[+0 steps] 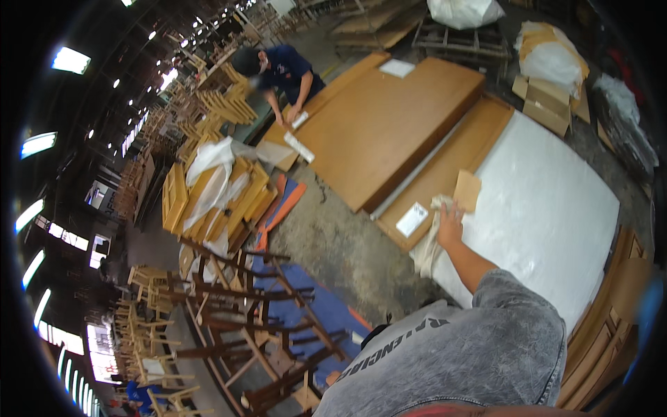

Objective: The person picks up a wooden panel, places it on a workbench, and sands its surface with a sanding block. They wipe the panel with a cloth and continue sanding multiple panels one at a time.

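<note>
Far left I've got a heap of dark wooden chair frames on the floor, too tangled to count, and behind them a stack of pale wooden panels draped in white wrapping. Up top a co-worker in a dark blue shirt bends over the near-left end of the big brown panel, both hands down on a white strip. One brown panel there, a second narrower one lying alongside it, with one white label at its near end. Now my hand: the right hand is out over the left edge of the white foam sheet, fingers closed on a crumpled bit of white wrapping, and one cardboard piece just beyond the fingertips. Left hand, not in shot. By my read the sheet is laid flat, while the wrapping at this edge isn't yet settled. Two cardboard boxes far right.
</note>
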A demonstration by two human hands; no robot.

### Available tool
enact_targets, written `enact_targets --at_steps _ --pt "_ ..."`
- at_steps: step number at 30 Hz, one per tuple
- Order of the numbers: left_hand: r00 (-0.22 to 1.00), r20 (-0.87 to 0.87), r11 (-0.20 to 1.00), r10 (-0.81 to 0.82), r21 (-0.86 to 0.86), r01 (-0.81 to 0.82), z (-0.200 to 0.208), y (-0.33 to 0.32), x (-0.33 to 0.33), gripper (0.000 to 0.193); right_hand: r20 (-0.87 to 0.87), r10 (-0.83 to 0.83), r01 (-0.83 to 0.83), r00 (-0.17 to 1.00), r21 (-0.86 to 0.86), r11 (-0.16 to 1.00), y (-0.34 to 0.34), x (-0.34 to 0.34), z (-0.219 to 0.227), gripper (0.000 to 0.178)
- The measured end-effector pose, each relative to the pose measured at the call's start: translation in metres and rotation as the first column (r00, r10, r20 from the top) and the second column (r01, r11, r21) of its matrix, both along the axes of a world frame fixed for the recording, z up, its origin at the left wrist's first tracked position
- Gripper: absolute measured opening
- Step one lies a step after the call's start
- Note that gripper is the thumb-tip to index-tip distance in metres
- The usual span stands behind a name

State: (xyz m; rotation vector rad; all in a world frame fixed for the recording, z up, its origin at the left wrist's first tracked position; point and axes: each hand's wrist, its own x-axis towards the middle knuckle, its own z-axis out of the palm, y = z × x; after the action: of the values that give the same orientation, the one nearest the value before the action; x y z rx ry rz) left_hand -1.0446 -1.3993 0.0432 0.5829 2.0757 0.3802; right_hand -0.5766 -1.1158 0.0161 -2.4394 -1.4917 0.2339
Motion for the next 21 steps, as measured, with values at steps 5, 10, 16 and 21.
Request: enact_targets --at_steps 5,10,16,21 --pt "0.969 -0.247 0.981 -0.02 0.181 0.066 -0.017 0.113 -0.049 0.028 -0.142 -0.132 0.075 0.981 -0.352 0.933 0.053 -0.044 0.003 0.112" --pt "0.696 -0.669 0.679 -0.26 0.386 0.624 -0.036 0.337 -0.02 0.025 -0.061 -0.171 0.165 0.983 -0.095 0.982 0.054 -0.034 -0.039 0.088" --pt "0.505 -0.446 0.099 -0.739 0.669 0.736 -0.001 0.501 0.036 0.024 -0.092 -0.499 0.507 0.862 0.158 0.847 0.016 -0.09 -0.056 0.06" --pt "0.21 -0.078 0.086 -0.975 0.735 0.672 0.004 0.547 0.071 0.021 -0.129 -0.773 0.745 0.621 0.403 0.531 0.001 -0.107 -0.011 0.036"
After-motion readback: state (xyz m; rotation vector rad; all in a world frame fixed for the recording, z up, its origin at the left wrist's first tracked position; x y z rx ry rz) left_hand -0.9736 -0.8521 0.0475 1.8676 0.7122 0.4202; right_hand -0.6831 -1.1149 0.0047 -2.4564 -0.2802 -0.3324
